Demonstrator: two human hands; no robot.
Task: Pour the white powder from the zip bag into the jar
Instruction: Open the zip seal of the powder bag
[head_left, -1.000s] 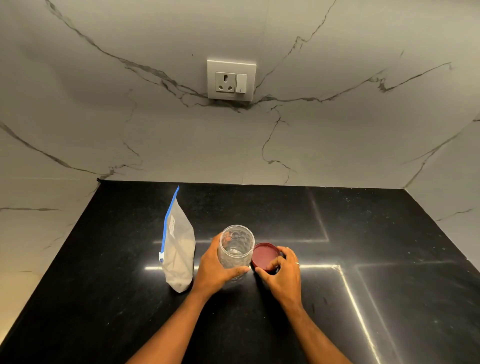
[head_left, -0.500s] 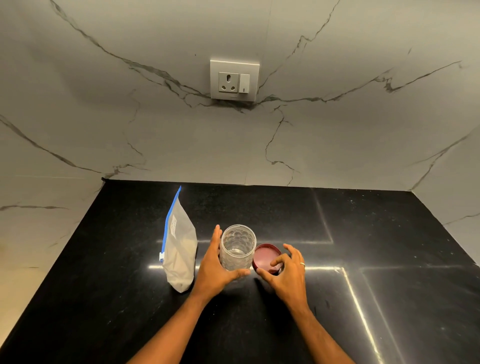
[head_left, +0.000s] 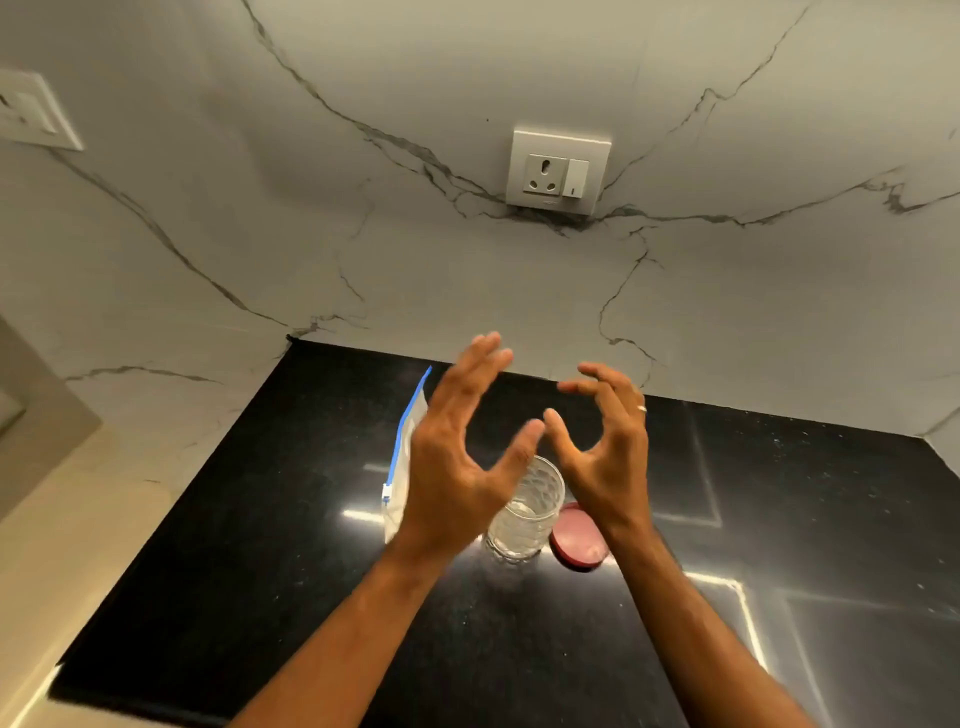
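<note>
- The black desk (head_left: 779, 519) carries everything.
- The left hand (head_left: 457, 457) and right hand (head_left: 608, 452) are up in the air, fingers spread, holding nothing.
- The bag (head_left: 402, 467) stands behind the left hand, partly hidden.
- The jar (head_left: 524, 514) stands open on the desk, below and between the hands.
- The red lid (head_left: 576, 538) lies just right of the jar.

My single head view: worn high, looking forward and down at black table (head_left: 311, 545), close above hands (head_left: 457, 467), wall socket (head_left: 558, 174) straight ahead above table's far edge.
</note>
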